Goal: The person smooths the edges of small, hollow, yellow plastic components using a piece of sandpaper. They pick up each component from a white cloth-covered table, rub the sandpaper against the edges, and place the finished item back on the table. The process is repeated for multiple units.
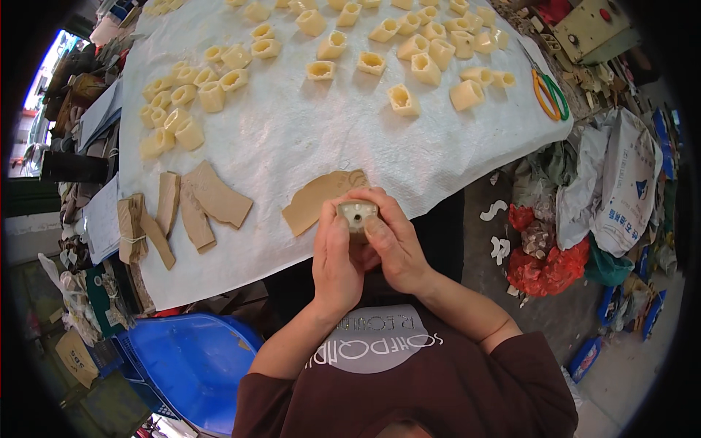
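Holding one item, catalogued as follows.

Item in hand: one pale holed piece (357, 211), a single dark opening facing up toward your view. It is sitting between your two hands, in front of your chest and just off the near edge of the white-covered tabletop (266, 146).

Left hand (337, 259): fingers are curling around the piece's left side, closed about it.

Right hand (396, 248): fingers are wrapping the right side, thumb pressing near the lower rim. How the fingers are meeting underneath, you cannot tell; your hands are hiding it.

Nearest item: one broad tan sheet (310, 203), lying just beyond your hands; whether your knuckles are touching it is unclear.

Left stock: several tan strips (196, 219), lying side by side near the tabletop's left edge.

Far stock: many cream hollow pieces (403, 100), scattering across the far half, some standing open end up, others lying over.

Tool: scissors (549, 95), orange and green handles, resting at the right edge.

Floor level: blue tub (190, 365), standing to your lower left.

Step in hand, by judgement: you are steadying and handling the piece with both hands. The next move is probably calling for an even two-sided hold, the opening staying unblocked by your thumbs.
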A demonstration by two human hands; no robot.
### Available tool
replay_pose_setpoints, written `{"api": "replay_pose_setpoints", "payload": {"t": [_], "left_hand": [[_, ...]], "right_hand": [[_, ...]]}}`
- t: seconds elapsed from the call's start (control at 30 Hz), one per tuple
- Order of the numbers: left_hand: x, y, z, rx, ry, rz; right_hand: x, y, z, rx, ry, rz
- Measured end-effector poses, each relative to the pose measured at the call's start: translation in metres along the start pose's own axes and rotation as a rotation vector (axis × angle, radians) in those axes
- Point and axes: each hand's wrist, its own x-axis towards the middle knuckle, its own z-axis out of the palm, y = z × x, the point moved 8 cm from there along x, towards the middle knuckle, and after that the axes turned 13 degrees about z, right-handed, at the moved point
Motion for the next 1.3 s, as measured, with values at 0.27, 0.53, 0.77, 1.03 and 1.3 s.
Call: {"api": "replay_pose_setpoints", "payload": {"t": [0.27, 0.53, 0.77, 1.03, 1.3], "left_hand": [[-0.014, 0.065, -0.071, 0.145, 0.083, 0.316], [-0.141, 0.115, -0.275, 0.924, 0.969, 0.605], [-0.239, 0.055, -0.399, 0.781, 1.195, -0.017], [-0.238, 0.042, -0.427, 0.830, 1.045, -0.275], [-0.200, 0.108, -0.359, 1.790, 1.240, -0.025]], "right_hand": [[0.015, -0.032, -0.011, -0.445, 0.025, -0.360], [0.035, -0.037, 0.030, -0.904, -0.116, -0.534], [0.050, -0.027, 0.047, -1.112, -0.198, -0.538], [0.059, -0.022, 0.044, -1.136, -0.230, -0.452], [0.062, -0.023, 0.043, -1.164, -0.292, -0.416]]}}
